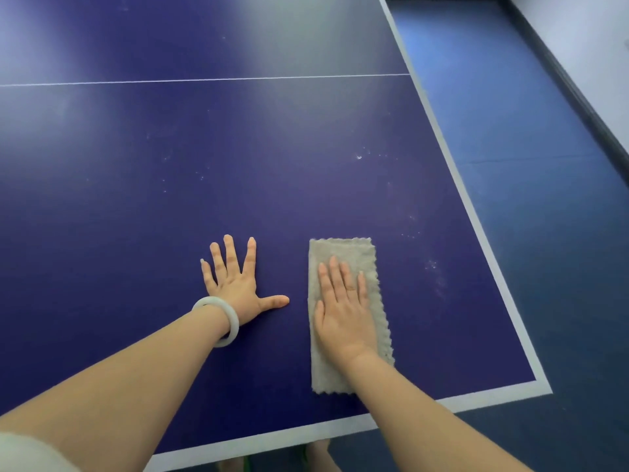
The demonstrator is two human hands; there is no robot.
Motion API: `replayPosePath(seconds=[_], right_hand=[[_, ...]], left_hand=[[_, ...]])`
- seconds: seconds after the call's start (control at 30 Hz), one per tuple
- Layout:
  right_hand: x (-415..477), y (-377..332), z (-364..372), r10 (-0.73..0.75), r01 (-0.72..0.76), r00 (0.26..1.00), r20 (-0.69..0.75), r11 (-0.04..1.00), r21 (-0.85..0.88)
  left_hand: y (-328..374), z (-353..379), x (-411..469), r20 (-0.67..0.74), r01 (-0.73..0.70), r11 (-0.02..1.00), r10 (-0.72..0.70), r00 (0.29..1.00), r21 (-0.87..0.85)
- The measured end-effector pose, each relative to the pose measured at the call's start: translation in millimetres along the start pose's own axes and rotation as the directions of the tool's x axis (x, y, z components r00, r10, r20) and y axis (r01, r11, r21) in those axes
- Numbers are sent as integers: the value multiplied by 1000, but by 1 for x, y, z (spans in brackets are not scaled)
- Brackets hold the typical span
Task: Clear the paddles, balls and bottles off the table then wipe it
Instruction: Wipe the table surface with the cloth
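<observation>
A dark blue table (238, 148) fills most of the frame. It has a pale border (272, 439) along its near and right edges, and a thin white line (204, 80) crosses it near the top. A folded beige cloth (347, 250) lies flat at lower centre-right, with the right hand (343, 315) pressed flat on it. Just left of the cloth, the left hand (235, 287) rests palm-down on the bare surface, fingers spread. Faint white specks (359, 157) dot the surface right of centre.

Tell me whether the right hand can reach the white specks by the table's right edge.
Probably yes. The right hand lies flat on the cloth, the specks sit just to its right, and only bare table shows between them.
</observation>
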State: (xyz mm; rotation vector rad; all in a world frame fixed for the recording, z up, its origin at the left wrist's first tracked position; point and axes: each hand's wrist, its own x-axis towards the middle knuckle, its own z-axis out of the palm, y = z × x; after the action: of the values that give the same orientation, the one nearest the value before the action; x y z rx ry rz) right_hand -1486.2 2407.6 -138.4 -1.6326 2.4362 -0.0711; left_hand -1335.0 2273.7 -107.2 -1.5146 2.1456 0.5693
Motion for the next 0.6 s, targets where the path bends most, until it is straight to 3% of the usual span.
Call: replayPosePath(seconds=[0.1,0.23,0.4,0.53,0.6], right_hand=[[-51,30,5,-138,139,990,10,990,-36],[-83,90,4,10,-15,999,-46,994,-110],[-74,104,-1,149,-152,987,-61,987,-57],[-100,123,1,91,-95,995,-42,990,-100],[-112,143,0,170,-174,984,-52,979,-107]], left_hand=[[1,2,1,-24,-6,1000,5,1000,-17],[-1,2,-4,-77,-14,1000,15,997,8],[32,-4,-1,-152,-164,985,171,974,59],[69,-14,17,-98,-72,997,72,993,5],[74,-17,26,-64,-47,999,48,997,22]])
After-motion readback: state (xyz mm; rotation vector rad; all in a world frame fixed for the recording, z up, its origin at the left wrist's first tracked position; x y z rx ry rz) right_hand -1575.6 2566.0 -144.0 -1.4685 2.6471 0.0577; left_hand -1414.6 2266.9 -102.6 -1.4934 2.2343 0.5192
